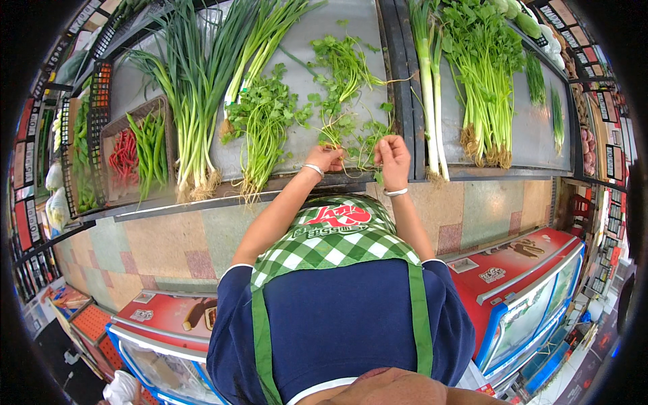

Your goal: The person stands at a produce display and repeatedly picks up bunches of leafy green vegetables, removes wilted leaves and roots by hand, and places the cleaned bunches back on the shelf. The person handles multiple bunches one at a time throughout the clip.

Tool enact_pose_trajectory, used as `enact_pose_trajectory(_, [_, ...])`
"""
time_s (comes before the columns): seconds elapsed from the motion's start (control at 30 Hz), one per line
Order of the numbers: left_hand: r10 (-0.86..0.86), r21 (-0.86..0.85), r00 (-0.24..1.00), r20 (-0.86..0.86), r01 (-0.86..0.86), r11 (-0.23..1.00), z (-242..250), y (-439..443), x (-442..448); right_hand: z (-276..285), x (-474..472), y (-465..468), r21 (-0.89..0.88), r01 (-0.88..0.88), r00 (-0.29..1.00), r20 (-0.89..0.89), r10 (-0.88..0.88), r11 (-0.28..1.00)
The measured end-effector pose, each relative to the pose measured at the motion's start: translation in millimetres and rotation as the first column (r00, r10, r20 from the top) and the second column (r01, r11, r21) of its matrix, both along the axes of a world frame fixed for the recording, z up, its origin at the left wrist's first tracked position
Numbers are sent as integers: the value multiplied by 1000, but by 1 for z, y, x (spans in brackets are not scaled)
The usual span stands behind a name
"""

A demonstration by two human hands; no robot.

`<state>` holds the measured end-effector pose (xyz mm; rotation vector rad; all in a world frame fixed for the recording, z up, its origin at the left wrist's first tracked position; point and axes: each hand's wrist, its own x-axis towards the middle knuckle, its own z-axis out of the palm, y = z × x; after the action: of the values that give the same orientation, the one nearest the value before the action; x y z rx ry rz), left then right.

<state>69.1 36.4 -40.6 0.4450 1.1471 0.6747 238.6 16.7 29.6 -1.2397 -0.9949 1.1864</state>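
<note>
My left hand (326, 158), with a bracelet at the wrist, pinches thin stems of a coriander sprig (331, 130) at the front of the metal display counter (304, 157). To its right my right hand (394, 156) has its fingers curled together over loose coriander sprigs (372, 134). Whether a stem is between those fingers is hidden. Beyond both hands lies a looser clump of coriander (347, 66), one long root reaching over the counter's divider. A fuller coriander bunch (266, 121) with roots lies left of my left hand.
Leeks (197, 101), green onions (263, 40) and a basket (169, 121) of red chillies (124, 159) and green peppers (152, 147) lie leftward. Past the dark divider (407, 91) are two leeks (433, 101) and celery (488, 96). Red-topped freezers (511, 263) stand behind me.
</note>
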Motion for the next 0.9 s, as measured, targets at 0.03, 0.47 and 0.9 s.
enact_pose_trajectory(0.03, [-11, 3, 1000, -1, 11, 1000, -1, -1, -3, 10, 3, 0, 11, 11, 1000, 20, -11, 1000])
enact_pose_trajectory(0.47, [-116, 171, 993, 0, 115, 979, 2, -5, -23, -14, 40, 5, 3, -85, 606, 794, 50, 996])
enact_pose_trajectory(0.9, [-180, 329, 967, 179, 113, 937, 6, -7, -21, -23, -46, 13, -493, -334, 941, -131, 312, 803])
